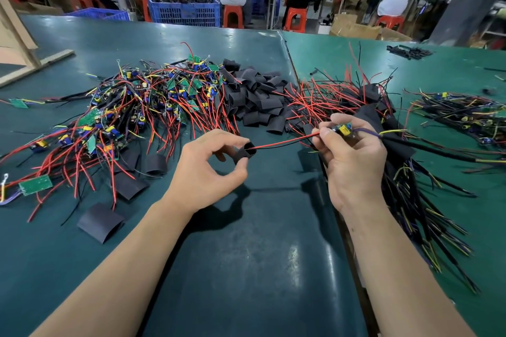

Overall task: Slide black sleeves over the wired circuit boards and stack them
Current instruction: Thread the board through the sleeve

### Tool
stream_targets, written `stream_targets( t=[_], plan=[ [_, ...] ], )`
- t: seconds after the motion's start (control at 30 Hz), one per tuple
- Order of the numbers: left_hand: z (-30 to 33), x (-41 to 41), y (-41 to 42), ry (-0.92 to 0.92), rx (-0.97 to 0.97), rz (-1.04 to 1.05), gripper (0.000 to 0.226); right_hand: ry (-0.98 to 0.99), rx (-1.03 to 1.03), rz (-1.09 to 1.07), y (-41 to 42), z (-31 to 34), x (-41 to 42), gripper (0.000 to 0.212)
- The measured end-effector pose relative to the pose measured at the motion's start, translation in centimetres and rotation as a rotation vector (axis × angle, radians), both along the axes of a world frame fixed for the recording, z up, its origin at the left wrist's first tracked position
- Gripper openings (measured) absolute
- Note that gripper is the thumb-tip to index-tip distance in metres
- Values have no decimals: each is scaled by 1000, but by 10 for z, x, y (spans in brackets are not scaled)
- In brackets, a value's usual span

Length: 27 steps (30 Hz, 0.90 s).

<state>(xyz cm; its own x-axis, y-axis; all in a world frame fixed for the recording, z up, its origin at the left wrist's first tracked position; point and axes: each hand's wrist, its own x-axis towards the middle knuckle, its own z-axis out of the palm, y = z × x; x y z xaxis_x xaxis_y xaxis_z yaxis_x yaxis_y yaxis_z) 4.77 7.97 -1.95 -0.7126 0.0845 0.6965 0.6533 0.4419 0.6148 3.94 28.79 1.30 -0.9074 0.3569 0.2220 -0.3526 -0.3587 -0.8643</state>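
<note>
My left hand (208, 169) pinches a short black sleeve (244, 153) between thumb and fingers, its open end facing right. A red and a black wire (284, 142) run from the sleeve's mouth to a small circuit board (342, 128), which my right hand (353, 156) grips by its wire end. The board's yellow, purple and black leads trail off to the right. Bare wired boards lie in a heap (131, 107) at the left. Loose black sleeves are piled (254, 96) in the middle. Sleeved boards are stacked (388, 123) behind my right hand.
Flat single sleeves (100, 222) lie near the front left of the green table (246, 268). More wired boards (462, 115) sit at the far right. A seam (290, 63) splits the two tabletops. Blue crates (183, 8), red stools and seated people fill the background.
</note>
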Motion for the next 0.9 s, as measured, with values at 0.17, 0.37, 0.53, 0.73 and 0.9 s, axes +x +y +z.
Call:
stream_targets(
  t=[0.17,0.37,0.53,0.73,0.9],
  plan=[
    [1,1,-1,36,-129,30,27,90,153,56,-4,-1,2,20],
    [3,2,-2,32,-154,41,30,21,42,92,-9,-2,4,19],
    [5,4,2,36,-145,10,33,-38,-180,180,-7,4,6,18],
    [7,8,7,71,-146,12,33,-66,-27,176,-16,1,9,11],
    [8,8,8,67,-159,47,33,-192,98,372,-24,-4,10,24]
  ],
)
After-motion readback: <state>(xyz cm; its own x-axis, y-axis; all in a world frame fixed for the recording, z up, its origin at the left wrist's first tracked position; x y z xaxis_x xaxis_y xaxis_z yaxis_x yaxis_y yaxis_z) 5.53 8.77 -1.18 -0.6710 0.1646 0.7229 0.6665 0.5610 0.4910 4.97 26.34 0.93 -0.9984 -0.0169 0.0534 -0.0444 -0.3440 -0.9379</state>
